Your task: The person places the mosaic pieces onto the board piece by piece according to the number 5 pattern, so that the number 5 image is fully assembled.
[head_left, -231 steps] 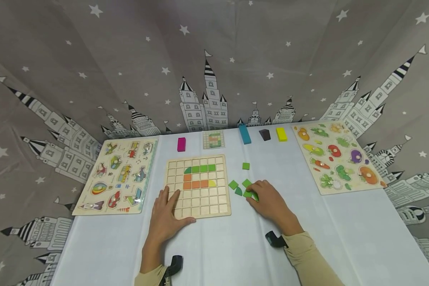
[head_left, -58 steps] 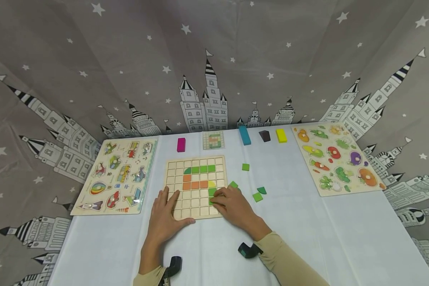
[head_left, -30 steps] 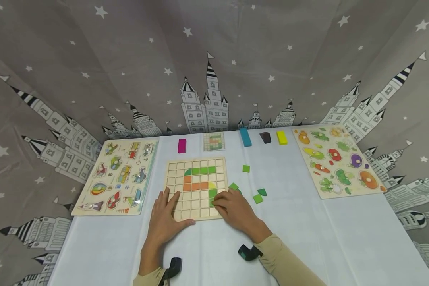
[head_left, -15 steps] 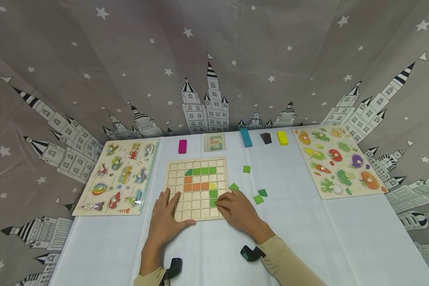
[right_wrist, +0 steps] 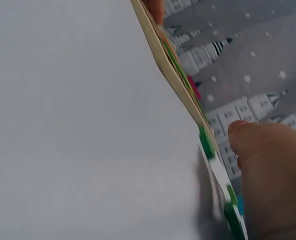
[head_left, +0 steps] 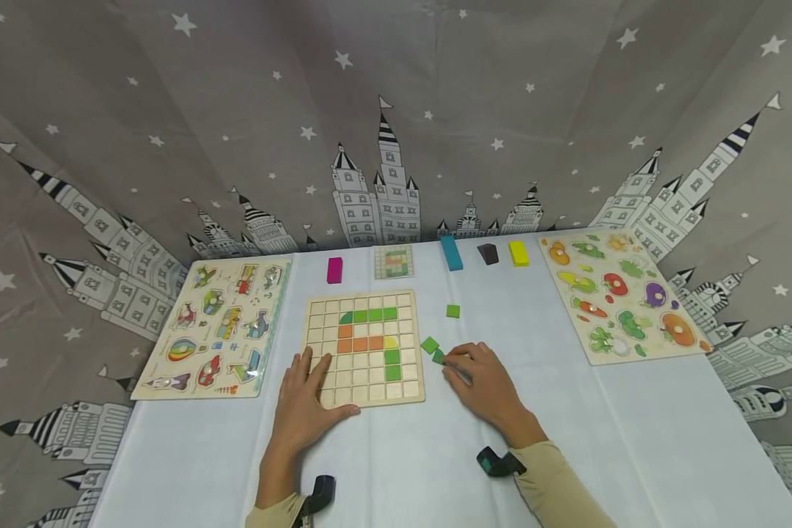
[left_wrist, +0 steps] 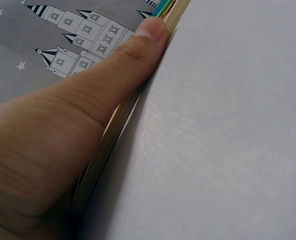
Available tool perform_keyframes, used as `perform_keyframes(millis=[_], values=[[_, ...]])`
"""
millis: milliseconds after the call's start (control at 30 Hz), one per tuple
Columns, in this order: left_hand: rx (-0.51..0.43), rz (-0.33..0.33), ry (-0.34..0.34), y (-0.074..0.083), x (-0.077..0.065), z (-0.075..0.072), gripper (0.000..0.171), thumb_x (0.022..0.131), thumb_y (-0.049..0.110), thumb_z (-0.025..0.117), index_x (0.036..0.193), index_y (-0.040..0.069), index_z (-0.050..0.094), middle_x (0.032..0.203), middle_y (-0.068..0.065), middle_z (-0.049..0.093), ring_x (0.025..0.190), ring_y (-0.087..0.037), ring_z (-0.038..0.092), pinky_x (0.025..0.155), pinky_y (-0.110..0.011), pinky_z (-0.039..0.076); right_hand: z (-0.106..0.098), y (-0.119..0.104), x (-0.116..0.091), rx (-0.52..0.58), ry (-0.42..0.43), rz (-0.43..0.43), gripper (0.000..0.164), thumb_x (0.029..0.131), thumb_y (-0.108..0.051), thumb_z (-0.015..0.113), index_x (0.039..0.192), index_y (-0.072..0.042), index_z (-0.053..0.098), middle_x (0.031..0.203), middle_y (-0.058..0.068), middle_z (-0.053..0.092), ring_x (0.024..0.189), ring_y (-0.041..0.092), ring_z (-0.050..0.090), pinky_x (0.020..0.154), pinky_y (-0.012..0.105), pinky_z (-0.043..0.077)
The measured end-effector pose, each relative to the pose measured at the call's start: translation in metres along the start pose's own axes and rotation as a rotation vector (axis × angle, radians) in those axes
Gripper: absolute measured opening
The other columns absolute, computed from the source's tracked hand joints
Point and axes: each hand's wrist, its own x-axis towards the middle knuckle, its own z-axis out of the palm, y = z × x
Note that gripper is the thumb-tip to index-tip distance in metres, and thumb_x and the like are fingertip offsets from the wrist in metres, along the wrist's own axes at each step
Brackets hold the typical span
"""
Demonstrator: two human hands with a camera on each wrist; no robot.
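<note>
My left hand (head_left: 306,403) rests on the left part of a wooden grid board (head_left: 369,389), its thumb along the near edge. Several green squares, a dark green quarter-round, orange squares and a yellow quarter-round sit in the board's cells. The lowest green square (head_left: 392,372) lies uncovered in its cell. To the right of the board, my right hand (head_left: 488,389) hovers with thumb and forefinger apart, beside a green square (head_left: 438,357) on the cloth. Another green square (head_left: 430,345) lies just beyond it. In the right wrist view, the thumb (right_wrist: 268,150) stands above the loose green pieces (right_wrist: 206,143).
A small pattern card (head_left: 393,262) lies behind the board. Blocks stand along the back: pink (head_left: 334,270), blue (head_left: 452,252), black (head_left: 488,254) and yellow (head_left: 518,254). A vehicle puzzle (head_left: 207,381) lies left, a vegetable puzzle (head_left: 607,323) right. A separate green square (head_left: 453,311) lies farther back.
My right hand has let go of the lower green square on the board and moved right to the loose pieces. It now covers a green square and a quarter-round. My left hand stays put.
</note>
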Motion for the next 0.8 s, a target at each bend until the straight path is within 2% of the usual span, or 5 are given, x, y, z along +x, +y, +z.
perform_keyframes(millis=[200,400,600,800], values=[[0.001,0.0,-0.001,0.0,0.001,0.0,0.118,0.065,0.065,0.087,0.158,0.011,0.038,0.171,-0.021,0.012,0.158,-0.047,0.004,0.129,-0.063,0.006,-0.019,0.022,-0.017,0.015,0.057,0.088,0.019,0.085,-0.018,0.083,0.104,-0.014,0.08,0.106,0.0,0.071,0.09,0.017,0.06,0.073,0.032,0.052],[0.007,0.004,-0.001,-0.001,0.001,0.0,0.119,0.065,0.066,0.086,0.159,0.012,0.037,0.171,-0.021,0.011,0.158,-0.047,0.004,0.128,-0.063,0.007,-0.028,0.029,-0.025,0.023,0.014,0.147,0.02,0.086,-0.019,0.083,0.106,-0.015,0.08,0.107,0.001,0.071,0.095,0.018,0.062,0.076,0.036,0.055],[0.005,0.012,0.003,-0.001,0.0,0.0,0.118,0.065,0.065,0.087,0.158,0.012,0.037,0.171,-0.021,0.012,0.157,-0.048,0.005,0.128,-0.064,0.008,-0.029,0.027,-0.025,-0.015,-0.028,0.15,0.021,0.086,-0.02,0.083,0.106,-0.016,0.08,0.106,0.0,0.071,0.095,0.016,0.061,0.077,0.035,0.056],[-0.002,0.012,0.006,-0.001,-0.001,-0.001,0.118,0.065,0.066,0.086,0.158,0.012,0.038,0.17,-0.022,0.013,0.157,-0.048,0.005,0.128,-0.064,0.008,-0.028,0.025,-0.024,-0.018,-0.045,0.131,0.018,0.082,-0.021,0.086,0.098,-0.017,0.079,0.105,-0.002,0.07,0.096,0.015,0.061,0.08,0.035,0.057]])
